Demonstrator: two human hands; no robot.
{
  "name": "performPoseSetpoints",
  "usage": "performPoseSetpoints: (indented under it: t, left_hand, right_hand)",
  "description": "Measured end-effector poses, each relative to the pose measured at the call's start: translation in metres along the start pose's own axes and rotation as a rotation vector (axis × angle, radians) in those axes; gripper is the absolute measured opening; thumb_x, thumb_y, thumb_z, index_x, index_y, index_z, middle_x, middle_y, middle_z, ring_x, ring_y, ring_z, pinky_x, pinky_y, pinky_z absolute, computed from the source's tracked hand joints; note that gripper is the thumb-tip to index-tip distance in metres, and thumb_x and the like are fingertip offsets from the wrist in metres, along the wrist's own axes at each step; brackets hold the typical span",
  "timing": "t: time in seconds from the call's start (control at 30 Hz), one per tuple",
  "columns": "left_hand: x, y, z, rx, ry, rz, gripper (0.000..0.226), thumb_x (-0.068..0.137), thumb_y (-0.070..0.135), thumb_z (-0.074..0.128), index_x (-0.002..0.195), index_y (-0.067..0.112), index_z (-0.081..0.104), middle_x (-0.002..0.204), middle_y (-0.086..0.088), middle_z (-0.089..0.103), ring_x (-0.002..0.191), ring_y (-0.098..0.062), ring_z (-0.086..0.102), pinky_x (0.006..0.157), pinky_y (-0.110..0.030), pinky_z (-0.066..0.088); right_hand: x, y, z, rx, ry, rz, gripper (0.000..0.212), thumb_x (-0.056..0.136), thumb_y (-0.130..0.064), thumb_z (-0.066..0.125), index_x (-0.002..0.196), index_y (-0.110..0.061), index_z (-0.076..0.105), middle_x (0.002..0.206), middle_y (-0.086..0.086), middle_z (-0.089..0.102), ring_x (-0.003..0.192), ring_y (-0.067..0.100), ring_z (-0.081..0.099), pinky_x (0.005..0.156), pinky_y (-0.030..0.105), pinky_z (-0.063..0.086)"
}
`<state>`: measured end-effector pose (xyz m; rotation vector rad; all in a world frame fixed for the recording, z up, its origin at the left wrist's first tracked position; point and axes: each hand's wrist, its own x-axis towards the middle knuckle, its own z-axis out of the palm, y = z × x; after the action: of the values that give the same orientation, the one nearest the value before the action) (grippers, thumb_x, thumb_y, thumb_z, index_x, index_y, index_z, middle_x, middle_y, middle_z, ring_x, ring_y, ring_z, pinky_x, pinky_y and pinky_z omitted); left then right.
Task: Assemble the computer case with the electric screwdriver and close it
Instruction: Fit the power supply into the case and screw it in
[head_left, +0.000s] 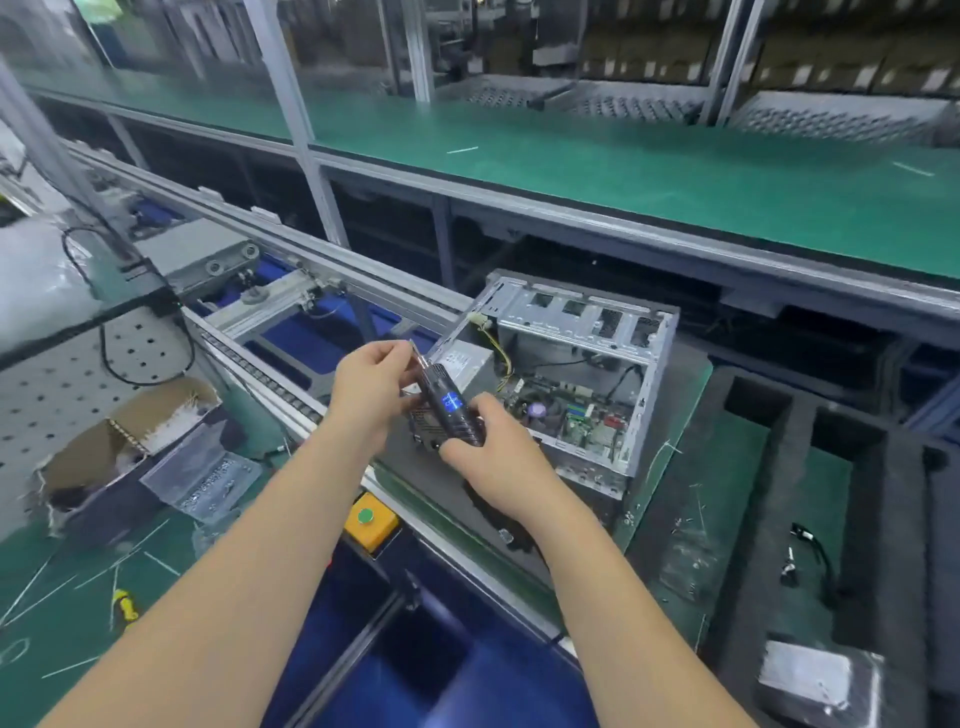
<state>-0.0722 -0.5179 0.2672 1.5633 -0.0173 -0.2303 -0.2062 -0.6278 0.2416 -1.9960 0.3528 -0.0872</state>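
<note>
Here a long green-matted assembly bench (649, 171) runs across a factory hall, framed by pale aluminium posts, with a roller conveyor rail (291, 387) crossing in front of it. On a dark mat beside the rail lies the open grey steel computer case (587, 374), its side panel off, showing perforated sheet-metal drive bays, a green circuit board and yellow wiring inside. Just before the case, both hands hold the black, ribbed electric screwdriver (449, 415), whose small blue display glows. The right hand (491, 452) is curled round the tool's lower body. The left hand (371, 387) pinches the thin metal bit at the tip, fingers bent. To the left, a torn brown cardboard box (130, 441) sits on the green mat with a clear plastic bag of small parts (202, 480) against it. A square yellow button housing with a green cap (370, 521) sits on the rail edge. Dark foam trays (810, 525) with rectangular cut-outs lie to the right.
</note>
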Motion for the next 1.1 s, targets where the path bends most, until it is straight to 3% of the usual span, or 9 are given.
performPoseSetpoints:
  t: [0.07, 0.2, 0.33, 0.47, 0.57, 0.7, 0.83, 0.93, 1.1]
  left_hand:
    - [0.016, -0.003, -0.044, 0.027, -0.033, -0.005, 0.017, 0.098, 0.016, 0.06, 0.103, 0.004, 0.071, 0.094, -0.012, 0.072, 0.081, -0.017, 0.073, 0.066, -0.036, 0.063]
    - [0.042, -0.005, -0.115, 0.058, -0.065, -0.009, 0.022, 0.1, 0.017, 0.058, 0.103, -0.002, 0.068, 0.083, -0.01, 0.065, 0.066, -0.013, 0.066, 0.059, -0.031, 0.058]
    - [0.063, -0.004, -0.169, 0.144, -0.157, -0.026, 0.018, 0.101, 0.017, 0.057, 0.095, 0.003, 0.067, 0.086, -0.01, 0.063, 0.075, -0.018, 0.064, 0.063, -0.034, 0.06]
    - [0.08, 0.008, -0.206, 0.268, -0.325, -0.103, 0.027, 0.103, 0.02, 0.059, 0.109, -0.006, 0.065, 0.098, -0.017, 0.066, 0.078, -0.015, 0.072, 0.065, -0.031, 0.061]
    - [0.087, 0.011, -0.209, 0.282, -0.349, -0.175, 0.032, 0.101, 0.02, 0.063, 0.113, -0.009, 0.064, 0.097, -0.017, 0.065, 0.081, -0.019, 0.072, 0.067, -0.035, 0.063]
    - [0.093, 0.004, -0.19, 0.237, -0.336, -0.206, 0.021, 0.099, 0.019, 0.066, 0.104, -0.001, 0.066, 0.086, -0.011, 0.066, 0.069, -0.014, 0.073, 0.064, -0.034, 0.062]
    - [0.097, -0.007, -0.164, 0.141, -0.27, -0.245, 0.017, 0.095, 0.022, 0.071, 0.098, 0.006, 0.069, 0.08, -0.006, 0.071, 0.071, -0.016, 0.073, 0.07, -0.037, 0.063]
    - [0.096, -0.015, -0.137, 0.068, -0.177, -0.255, 0.017, 0.094, 0.026, 0.073, 0.098, 0.01, 0.071, 0.084, -0.003, 0.076, 0.073, -0.015, 0.072, 0.07, -0.036, 0.062]
    - [0.102, -0.024, -0.1, 0.022, -0.08, -0.284, 0.024, 0.085, 0.029, 0.079, 0.1, 0.012, 0.074, 0.084, -0.001, 0.078, 0.062, -0.011, 0.069, 0.054, -0.027, 0.054]
  right_hand:
    - [0.005, -0.016, 0.034, -0.015, -0.026, 0.005, 0.023, 0.082, -0.041, 0.061, 0.1, -0.034, 0.049, 0.089, -0.003, 0.065, 0.078, 0.024, 0.064, 0.066, 0.039, 0.05]
    - [0.017, -0.038, 0.095, -0.061, -0.065, 0.015, 0.022, 0.086, -0.04, 0.062, 0.101, -0.034, 0.048, 0.089, -0.004, 0.065, 0.076, 0.021, 0.064, 0.064, 0.038, 0.048]
    - [0.025, -0.053, 0.144, -0.071, -0.075, 0.017, 0.02, 0.086, -0.039, 0.059, 0.095, -0.031, 0.043, 0.084, -0.003, 0.061, 0.07, 0.019, 0.057, 0.062, 0.037, 0.044]
    - [0.027, -0.059, 0.17, -0.099, -0.064, 0.03, 0.02, 0.085, -0.039, 0.058, 0.097, -0.033, 0.042, 0.082, -0.004, 0.063, 0.067, 0.018, 0.058, 0.058, 0.035, 0.042]
    - [0.028, -0.06, 0.18, -0.127, -0.036, 0.042, 0.02, 0.085, -0.041, 0.057, 0.094, -0.034, 0.04, 0.08, -0.006, 0.062, 0.066, 0.014, 0.057, 0.055, 0.034, 0.038]
    - [0.031, -0.053, 0.176, -0.138, 0.0, 0.071, 0.021, 0.087, -0.039, 0.057, 0.096, -0.032, 0.039, 0.08, -0.003, 0.061, 0.065, 0.017, 0.057, 0.053, 0.034, 0.034]
    - [0.036, -0.044, 0.162, -0.096, -0.01, 0.086, 0.021, 0.09, -0.038, 0.057, 0.103, -0.032, 0.041, 0.085, -0.003, 0.064, 0.069, 0.018, 0.061, 0.055, 0.035, 0.041]
    - [0.042, -0.04, 0.153, 0.016, -0.046, 0.11, 0.038, 0.08, -0.04, 0.069, 0.108, -0.034, 0.044, 0.094, 0.0, 0.065, 0.076, 0.019, 0.064, 0.065, 0.037, 0.05]
    - [0.048, -0.023, 0.146, 0.244, -0.156, 0.091, 0.093, 0.059, -0.035, 0.084, 0.135, -0.052, 0.035, 0.11, -0.011, 0.062, 0.081, 0.007, 0.066, 0.071, 0.029, 0.057]
